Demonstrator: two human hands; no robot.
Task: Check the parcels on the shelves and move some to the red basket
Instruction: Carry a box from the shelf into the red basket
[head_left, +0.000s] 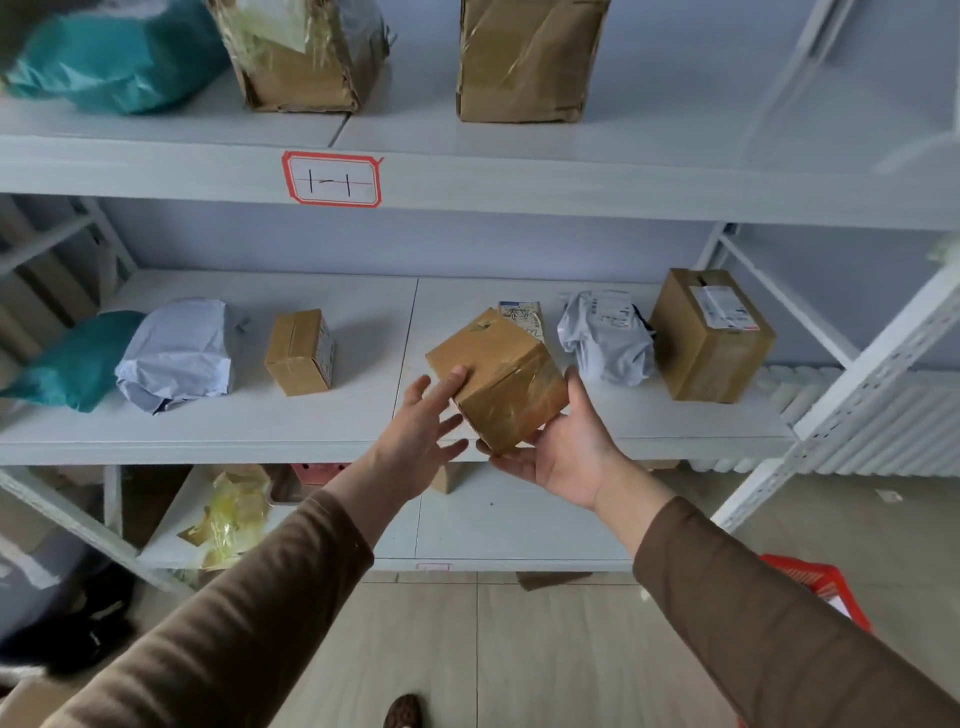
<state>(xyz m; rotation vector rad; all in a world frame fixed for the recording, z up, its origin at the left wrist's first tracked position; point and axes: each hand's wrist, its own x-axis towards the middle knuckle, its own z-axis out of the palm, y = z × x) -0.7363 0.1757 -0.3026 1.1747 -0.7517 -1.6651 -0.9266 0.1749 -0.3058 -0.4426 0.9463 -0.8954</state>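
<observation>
- The red basket (815, 592) is mostly hidden behind the right sleeve (769, 623); only a mesh corner pokes out on the floor, near right.
- Top shelf stuff is cut off by the frame edge: a teal bag (114, 62) at far left and two brown boxes, so no idea how tall they are.
- The bottom shelf is blocked by the arms. There's a crumpled yellowish wrap (228, 514) down there, can't make out what else.
- Labels on the parcels are too small and blurry to read.
- The cardboard box (498, 376) is tilted on one corner in the air, just in front of the middle shelf (208, 447). It's plain brown, wrapped in shiny clear tape, a bit scuffed.
- Right hand (566, 447) cups it from below and the right side, fingers curled around the bottom edge, thumb up along the side.
- Left hand (421, 436) is spread open, fingertips resting on the box's left face, not really gripping.
- A grey poly bag (605, 338) and a bigger box (711, 335) sit on the shelf to the right.
</observation>
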